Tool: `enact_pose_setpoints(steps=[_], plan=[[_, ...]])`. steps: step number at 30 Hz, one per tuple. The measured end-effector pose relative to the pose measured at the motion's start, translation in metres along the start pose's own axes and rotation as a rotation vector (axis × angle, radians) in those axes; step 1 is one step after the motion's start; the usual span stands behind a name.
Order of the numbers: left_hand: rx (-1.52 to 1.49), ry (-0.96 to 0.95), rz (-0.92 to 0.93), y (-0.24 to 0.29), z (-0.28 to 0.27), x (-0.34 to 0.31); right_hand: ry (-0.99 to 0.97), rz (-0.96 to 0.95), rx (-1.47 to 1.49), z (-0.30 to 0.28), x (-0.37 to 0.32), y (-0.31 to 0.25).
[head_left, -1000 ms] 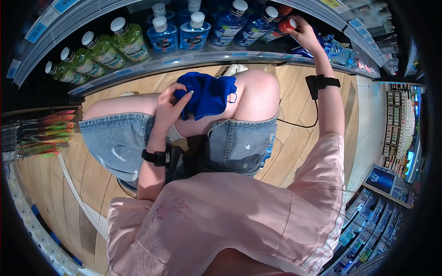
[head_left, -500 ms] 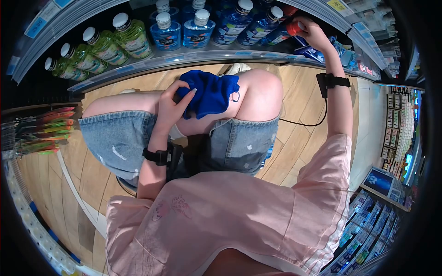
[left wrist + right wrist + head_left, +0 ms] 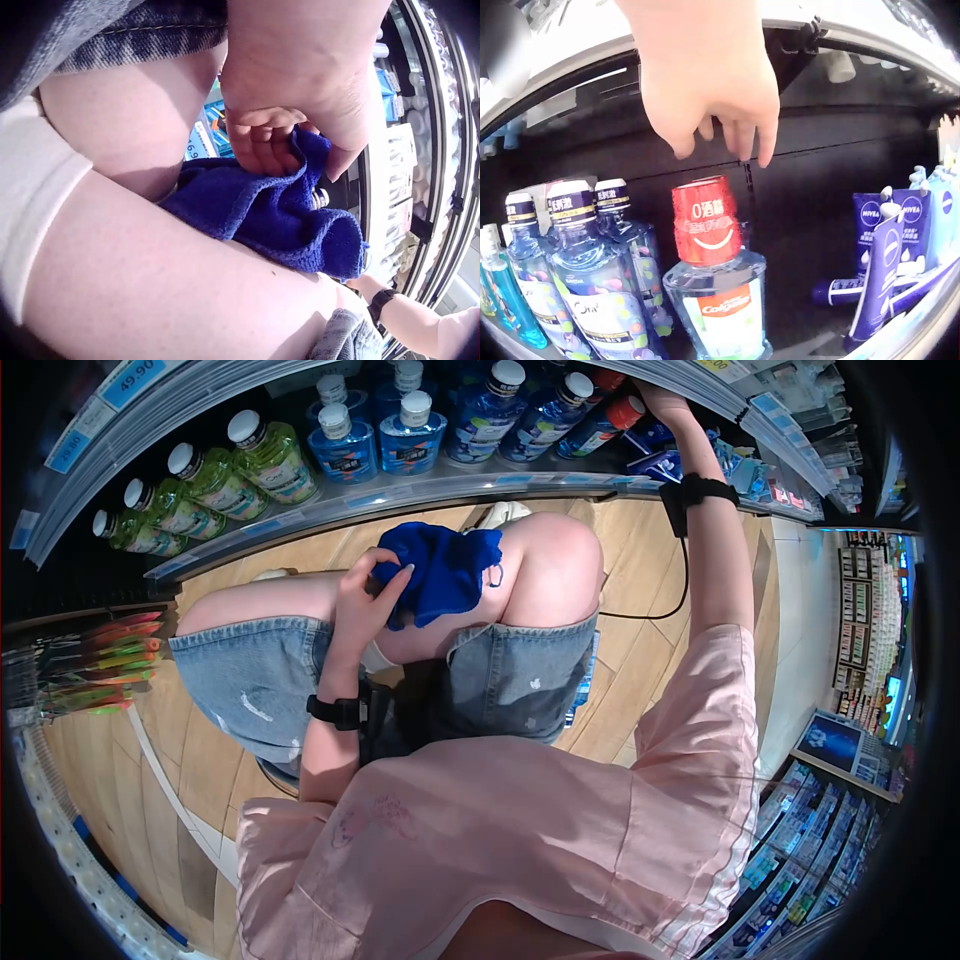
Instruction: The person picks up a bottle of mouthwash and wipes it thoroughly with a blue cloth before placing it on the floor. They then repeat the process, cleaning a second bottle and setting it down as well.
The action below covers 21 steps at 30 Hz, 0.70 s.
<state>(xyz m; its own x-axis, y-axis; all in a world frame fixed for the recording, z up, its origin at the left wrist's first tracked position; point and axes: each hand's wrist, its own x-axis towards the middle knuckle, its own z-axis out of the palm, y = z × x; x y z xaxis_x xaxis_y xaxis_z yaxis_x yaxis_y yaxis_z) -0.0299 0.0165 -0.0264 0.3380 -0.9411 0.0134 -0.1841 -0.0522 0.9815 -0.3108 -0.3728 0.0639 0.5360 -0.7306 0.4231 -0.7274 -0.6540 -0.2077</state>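
Observation:
The left hand [image 3: 362,598] grips a bunched blue cloth [image 3: 440,572] over the bare thigh; in the left wrist view its fingers curl round the edge of the cloth [image 3: 262,210]. The right hand [image 3: 712,97] hangs just above and behind a red-capped Colgate bottle [image 3: 718,300], fingers apart and pointing down, not touching the cap. In the head view the right hand [image 3: 664,402] is partly hidden under the upper shelf, beside the red-capped bottle [image 3: 600,428].
Blue-labelled mouthwash bottles [image 3: 600,292] stand left of the Colgate bottle, and Nivea tubes [image 3: 881,270] lean at its right. Green bottles [image 3: 270,458] stand at the shelf's left. The upper shelf's edge [image 3: 832,37] runs over the right hand. A black cable [image 3: 684,585] hangs from the right wrist.
The right hand has let go of the red cap and moved back, deeper under the upper shelf. The bottle stands on the shelf. The left hand still holds the cloth, nearly unmoved.

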Motion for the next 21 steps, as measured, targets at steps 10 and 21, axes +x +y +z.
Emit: enact_pose_setpoints(steps=[10,21], plan=[[0.006,-0.018,0.075,-0.004,0.001,0.002,-0.137,0.166,-0.159,0.029,0.009,0.000],[-0.023,-0.011,0.013,-0.003,0.000,0.001,-0.204,0.221,-0.044,0.021,-0.010,-0.010]])
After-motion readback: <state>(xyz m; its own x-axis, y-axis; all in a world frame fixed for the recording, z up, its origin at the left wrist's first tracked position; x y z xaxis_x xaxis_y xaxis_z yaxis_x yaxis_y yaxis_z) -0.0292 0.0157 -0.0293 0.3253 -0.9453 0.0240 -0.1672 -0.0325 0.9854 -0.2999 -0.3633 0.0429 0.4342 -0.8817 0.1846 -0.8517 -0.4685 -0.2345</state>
